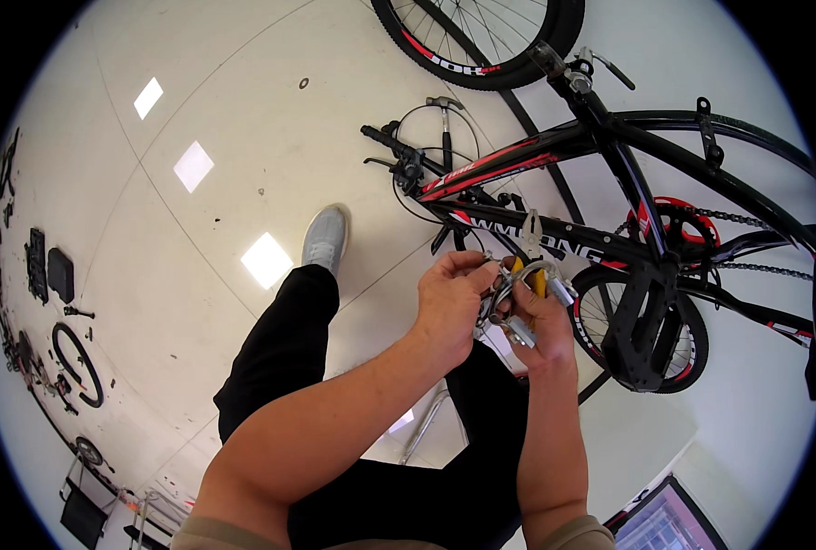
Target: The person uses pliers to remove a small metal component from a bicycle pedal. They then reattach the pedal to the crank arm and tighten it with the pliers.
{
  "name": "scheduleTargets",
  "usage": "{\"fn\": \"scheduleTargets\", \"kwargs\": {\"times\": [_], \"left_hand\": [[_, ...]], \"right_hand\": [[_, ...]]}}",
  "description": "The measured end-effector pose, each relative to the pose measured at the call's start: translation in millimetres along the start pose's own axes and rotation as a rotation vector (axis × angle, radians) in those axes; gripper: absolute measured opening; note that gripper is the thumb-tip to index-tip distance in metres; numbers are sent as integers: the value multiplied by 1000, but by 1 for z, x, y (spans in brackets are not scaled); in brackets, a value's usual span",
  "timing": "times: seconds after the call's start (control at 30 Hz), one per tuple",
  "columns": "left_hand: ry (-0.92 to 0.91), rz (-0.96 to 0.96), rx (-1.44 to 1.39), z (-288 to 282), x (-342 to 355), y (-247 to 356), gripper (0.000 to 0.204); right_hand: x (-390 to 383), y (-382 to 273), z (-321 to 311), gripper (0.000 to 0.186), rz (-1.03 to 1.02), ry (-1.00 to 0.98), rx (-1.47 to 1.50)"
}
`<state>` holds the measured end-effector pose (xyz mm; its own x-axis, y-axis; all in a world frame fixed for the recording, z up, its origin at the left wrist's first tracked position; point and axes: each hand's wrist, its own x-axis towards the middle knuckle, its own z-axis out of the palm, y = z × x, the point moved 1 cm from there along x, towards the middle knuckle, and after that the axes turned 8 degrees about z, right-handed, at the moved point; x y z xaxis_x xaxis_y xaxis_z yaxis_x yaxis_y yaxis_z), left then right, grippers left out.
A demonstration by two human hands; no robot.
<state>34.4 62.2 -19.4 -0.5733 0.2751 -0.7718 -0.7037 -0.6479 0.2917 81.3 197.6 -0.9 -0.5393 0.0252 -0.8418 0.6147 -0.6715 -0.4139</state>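
Observation:
In front of my lap, my left hand [452,298] is closed, thumb and fingers pinching a tangle of silver metal parts [493,302] with curved arms and small blocks. Close beside it, my right hand [545,328] is wrapped around pliers [531,234] with yellow handles, jaws pointing away from me. More of the silver parts lie against its fingers, and their exact kind is hard to make out. Just past my hands hangs a black bicycle frame [554,240] with red and white markings.
A bicycle wheel [490,69] is at the top, another wheel [692,341] at the right. A hammer [445,115] lies by the handlebar [394,147]. Black cases [60,273], a curved black part [93,367] and small pieces lie on the tiled floor at left.

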Motion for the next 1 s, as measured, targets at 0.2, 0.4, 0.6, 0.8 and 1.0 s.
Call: {"fn": "scheduleTargets", "kwargs": {"times": [0.2,0.4,0.6,0.8,1.0], "left_hand": [[28,19,-6,1,-1,0,22],[-36,-17,-53,-3,4,-3,23],[-4,-19,-24,0,-1,-1,23],[-21,-4,-51,-1,0,1,21],[-16,-24,-55,-2,1,0,22]], "right_hand": [[3,2,1,28,-28,-1,-5],[1,0,3,30,-34,39,-8],[1,1,3,29,-40,44,-37],[3,2,3,28,-37,59,-35],[3,2,1,29,-34,27,-30]]}}
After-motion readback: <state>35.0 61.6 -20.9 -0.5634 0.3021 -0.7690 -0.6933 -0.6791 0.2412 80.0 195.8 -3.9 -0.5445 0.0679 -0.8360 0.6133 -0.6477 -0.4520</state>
